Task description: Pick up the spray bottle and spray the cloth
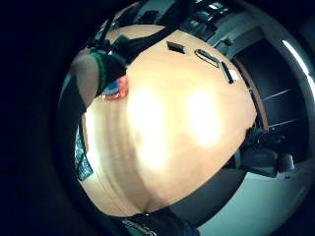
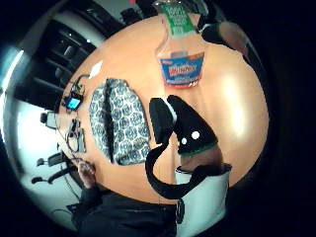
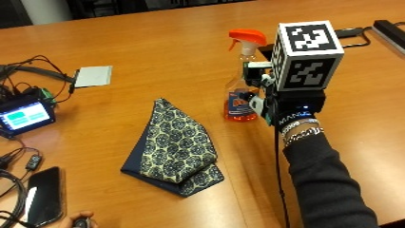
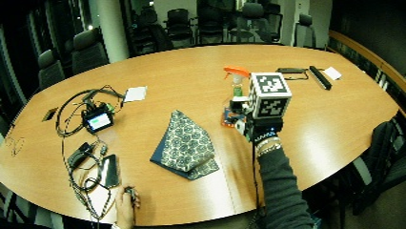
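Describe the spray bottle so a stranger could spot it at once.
On the big oval wooden table, look just beyond the folded patterned cloth, right at the gloved right hand. The spray bottle stands upright there: clear plastic, orange trigger head, blue and red label, the only bottle on the table.

Spray bottle: clear, with orange trigger head, green band at the neck, blue-and-red label, orange liquid at the base. Cloth: navy, printed with pale cream medallions, plain navy underside at the edges. Table: warm orange-brown wood. Right hand: black glove, black sleeve. Small screen: lit blue-green. Phone: black.
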`<move>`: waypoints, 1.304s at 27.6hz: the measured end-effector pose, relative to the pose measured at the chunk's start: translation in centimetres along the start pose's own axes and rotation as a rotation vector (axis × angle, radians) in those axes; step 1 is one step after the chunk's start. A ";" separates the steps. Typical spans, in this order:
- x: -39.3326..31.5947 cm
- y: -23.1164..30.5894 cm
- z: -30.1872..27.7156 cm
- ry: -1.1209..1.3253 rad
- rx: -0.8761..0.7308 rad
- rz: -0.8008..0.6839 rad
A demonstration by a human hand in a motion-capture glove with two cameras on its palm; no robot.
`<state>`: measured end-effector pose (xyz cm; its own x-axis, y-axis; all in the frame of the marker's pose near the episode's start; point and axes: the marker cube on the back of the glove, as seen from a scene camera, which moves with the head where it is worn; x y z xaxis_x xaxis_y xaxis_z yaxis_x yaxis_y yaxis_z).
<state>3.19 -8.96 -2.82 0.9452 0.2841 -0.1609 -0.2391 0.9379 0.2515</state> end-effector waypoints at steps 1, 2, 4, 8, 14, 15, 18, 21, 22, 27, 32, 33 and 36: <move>0.1 -0.5 0.0 0.000 0.015 0.014; 0.2 -1.0 0.0 -0.003 0.031 0.029; 0.4 -2.0 0.0 -0.025 0.067 0.060; 0.6 -3.6 0.3 -0.146 0.145 0.128; 1.4 -3.9 2.4 -0.257 0.197 0.255; 1.4 -3.8 2.9 -0.271 0.200 0.274; 1.2 -3.5 4.4 -0.331 0.211 0.312; 1.2 -2.5 6.2 -0.404 0.227 0.340; 1.3 -1.9 6.8 -0.436 0.229 0.352; 1.0 -1.0 8.5 -0.669 0.218 0.412; 0.6 -1.2 9.3 -0.868 0.244 0.476; 0.8 -1.2 9.5 -0.901 0.247 0.488; 1.2 -0.9 10.0 -0.991 0.243 0.518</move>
<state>6.78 -11.40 6.28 0.5312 0.2419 0.8120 -0.7033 0.6604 0.2633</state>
